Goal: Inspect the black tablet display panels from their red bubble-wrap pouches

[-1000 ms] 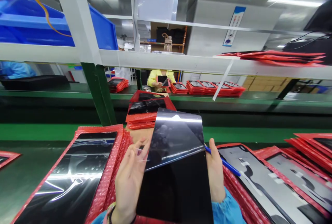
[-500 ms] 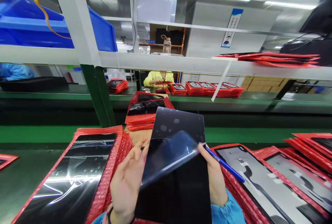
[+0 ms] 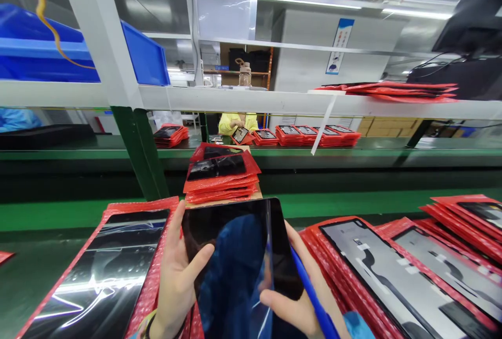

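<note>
I hold a black glossy glass panel (image 3: 239, 260) flat in front of me, its surface mirroring blue. My left hand (image 3: 176, 276) grips its left edge, thumb lying across the glass. My right hand (image 3: 298, 292) holds the right edge, thumb on the lower face, with a blue pen (image 3: 309, 297) running along the fingers. A panel on red bubble wrap (image 3: 105, 271) lies just left of my left hand. Grey-backed panels on red wrap (image 3: 388, 276) lie to the right of my right hand.
A stack of red-wrapped panels (image 3: 221, 177) sits ahead on a brown board. Beyond the green conveyor (image 3: 353, 203), a person in yellow (image 3: 237, 122) handles a panel beside rows of red stacks (image 3: 309, 135). A green post (image 3: 137, 150) stands at left; blue bins (image 3: 145, 56) rest on the shelf above.
The panel has tipped from steeply raised to nearly flat and lower. My left thumb now lies on its face, and my right hand has slid down its right edge.
</note>
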`<state>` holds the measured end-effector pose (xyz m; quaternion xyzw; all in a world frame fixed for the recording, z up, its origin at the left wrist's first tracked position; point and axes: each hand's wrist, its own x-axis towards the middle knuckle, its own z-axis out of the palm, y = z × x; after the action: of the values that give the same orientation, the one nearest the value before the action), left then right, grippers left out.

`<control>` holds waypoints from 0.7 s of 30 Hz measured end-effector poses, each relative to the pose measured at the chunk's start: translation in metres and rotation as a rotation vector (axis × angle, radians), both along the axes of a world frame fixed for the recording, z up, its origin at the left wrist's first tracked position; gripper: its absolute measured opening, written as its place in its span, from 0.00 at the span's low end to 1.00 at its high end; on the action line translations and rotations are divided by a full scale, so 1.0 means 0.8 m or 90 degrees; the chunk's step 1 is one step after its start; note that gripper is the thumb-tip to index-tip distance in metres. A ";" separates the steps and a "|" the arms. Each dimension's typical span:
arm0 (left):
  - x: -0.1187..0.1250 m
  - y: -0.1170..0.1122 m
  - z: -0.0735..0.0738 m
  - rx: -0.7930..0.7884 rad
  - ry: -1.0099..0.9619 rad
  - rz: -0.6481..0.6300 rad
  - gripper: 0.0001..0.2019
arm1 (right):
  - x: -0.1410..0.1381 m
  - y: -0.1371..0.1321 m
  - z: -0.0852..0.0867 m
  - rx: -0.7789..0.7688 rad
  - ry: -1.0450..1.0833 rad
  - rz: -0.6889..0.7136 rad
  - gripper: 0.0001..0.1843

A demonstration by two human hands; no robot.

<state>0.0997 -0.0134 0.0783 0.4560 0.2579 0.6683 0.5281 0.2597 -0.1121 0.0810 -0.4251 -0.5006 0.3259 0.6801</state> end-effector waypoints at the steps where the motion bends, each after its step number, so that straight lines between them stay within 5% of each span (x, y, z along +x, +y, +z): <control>1: -0.002 0.000 0.000 -0.005 -0.010 -0.009 0.39 | -0.001 -0.001 -0.005 0.018 -0.043 -0.024 0.47; 6: -0.011 0.005 -0.005 0.001 -0.028 -0.015 0.42 | -0.014 -0.002 -0.024 0.115 -0.183 -0.135 0.53; 11: -0.015 0.005 -0.008 0.029 -0.060 0.025 0.42 | -0.034 0.001 -0.031 0.238 -0.260 -0.338 0.45; 17: -0.015 -0.002 -0.012 0.028 -0.084 0.062 0.49 | -0.030 0.005 -0.024 0.259 -0.250 -0.239 0.26; 21: -0.009 -0.010 -0.014 0.053 -0.114 0.096 0.41 | -0.020 0.005 -0.031 0.261 -0.234 -0.258 0.19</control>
<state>0.0927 -0.0218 0.0670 0.3953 0.2154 0.7541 0.4782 0.2436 -0.1082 0.0565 -0.4223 -0.5755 -0.0052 0.7003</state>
